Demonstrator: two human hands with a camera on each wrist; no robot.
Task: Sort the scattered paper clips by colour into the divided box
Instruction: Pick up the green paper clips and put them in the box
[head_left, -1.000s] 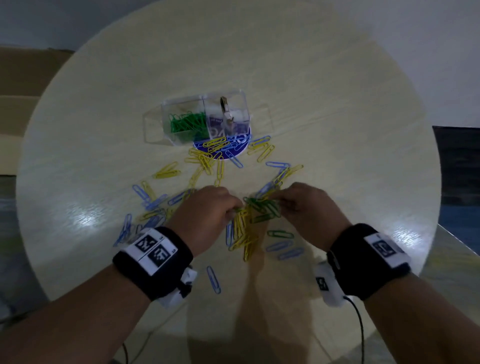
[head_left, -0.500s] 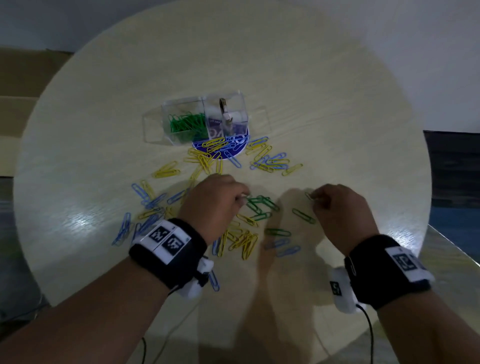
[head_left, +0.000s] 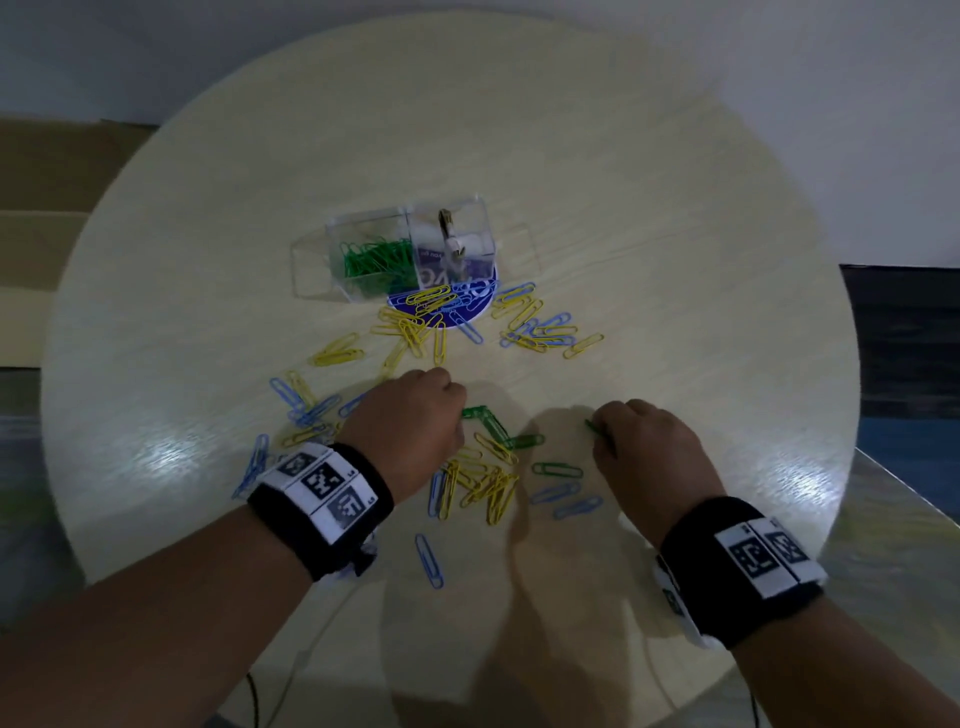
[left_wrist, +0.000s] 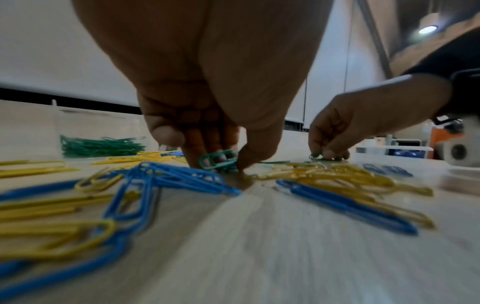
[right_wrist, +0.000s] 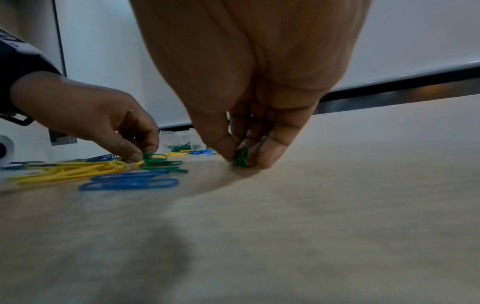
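Both pinching small green plastic-coated wire paper clips (left_wrist: 218, 162) flat on the pale wooden tabletop (head_left: 675, 260), left hand (head_left: 410, 421) and right hand (head_left: 644, 441); light, slippery, best nipped across the loops.

Black wristbands (head_left: 322, 506) (white tags with square black codes) circle both bare forearms.

Hardly anything could be read. The wristbands (head_left: 322, 491) carried black-and-white square code markers, not letters. A round blue label (head_left: 470, 299) lay under the clear box (head_left: 363, 223), its white lettering broken by the plastic and the clips; no whole word came through.
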